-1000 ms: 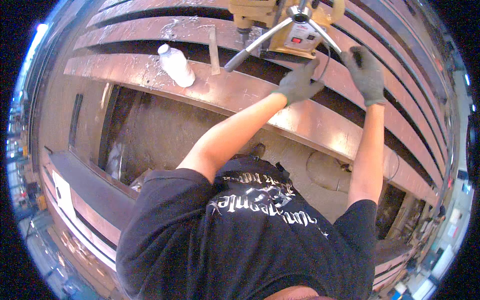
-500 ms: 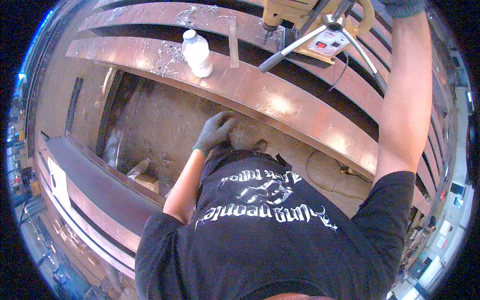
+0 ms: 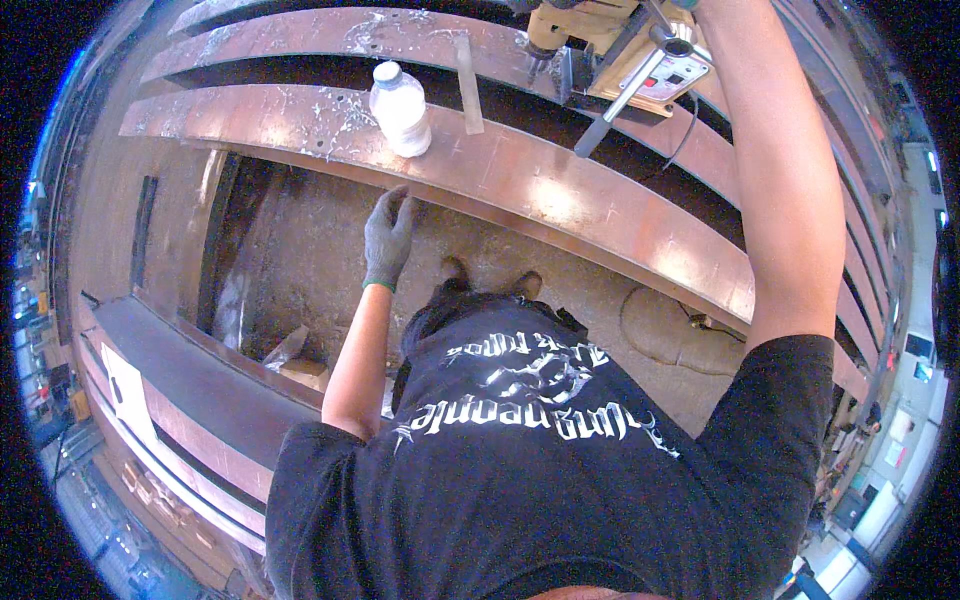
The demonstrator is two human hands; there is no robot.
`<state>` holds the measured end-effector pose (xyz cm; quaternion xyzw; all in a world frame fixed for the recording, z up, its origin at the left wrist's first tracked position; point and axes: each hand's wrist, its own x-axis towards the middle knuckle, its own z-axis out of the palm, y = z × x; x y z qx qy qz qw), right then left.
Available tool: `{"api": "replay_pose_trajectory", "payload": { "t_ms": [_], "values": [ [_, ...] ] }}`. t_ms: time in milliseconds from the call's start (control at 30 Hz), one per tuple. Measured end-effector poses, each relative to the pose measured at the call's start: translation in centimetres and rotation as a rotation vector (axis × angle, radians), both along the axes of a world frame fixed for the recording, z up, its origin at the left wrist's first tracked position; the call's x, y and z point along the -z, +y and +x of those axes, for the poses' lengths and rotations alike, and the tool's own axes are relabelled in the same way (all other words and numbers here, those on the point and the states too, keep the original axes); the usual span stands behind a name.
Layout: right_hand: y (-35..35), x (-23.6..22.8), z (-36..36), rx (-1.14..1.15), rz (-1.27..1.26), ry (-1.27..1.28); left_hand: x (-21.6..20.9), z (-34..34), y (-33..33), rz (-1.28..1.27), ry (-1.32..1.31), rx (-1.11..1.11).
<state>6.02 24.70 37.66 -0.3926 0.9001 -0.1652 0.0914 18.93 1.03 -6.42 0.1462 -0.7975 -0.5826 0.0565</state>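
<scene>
Two things run off-frame — right hand point(image 3: 685, 3), drill point(image 3: 585, 28).

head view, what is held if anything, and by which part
Left hand holds nothing; right hand is cut off at the top edge: its hold cannot be told.

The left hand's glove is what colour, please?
The glove is grey, edged green at the wrist, clearest in the head view.

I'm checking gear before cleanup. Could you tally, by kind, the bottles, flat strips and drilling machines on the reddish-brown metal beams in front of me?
White plastic bottle with a pale cap: 1
Narrow, flat grey-tan strip: 1
Yellow drilling machine with a metal lever: 1
Total: 3
</scene>
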Motion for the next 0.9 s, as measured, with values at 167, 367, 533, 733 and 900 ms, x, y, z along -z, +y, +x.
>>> {"api": "replay_pose_trajectory", "payload": {
  "t_ms": [167,367,533,733,900],
  "values": [
    [-1.5,-0.6,-1.2,0.148,0.113,-0.114,1.9,0.6,-1.0,0.021,-0.041,-0.018],
    [-1.3,-0.2,-0.9,0.116,0.031,-0.070,3.0,2.8,-2.4,-0.141,-0.269,0.059],
    [-1.4,1.2,-0.1,0.067,0.008,0.117,5.8,2.0,-4.3,-0.362,-0.011,-0.122],
    [-1.6,0.0,-2.2,0.074,0.120,-0.035,-2.7,-4.4,-2.3,-0.461,0.373,-0.103],
    [-2.6,0.6,-0.5,0.123,0.174,0.143,-5.8,-9.8,0.5,-0.323,0.293,0.038]
  ]
}}
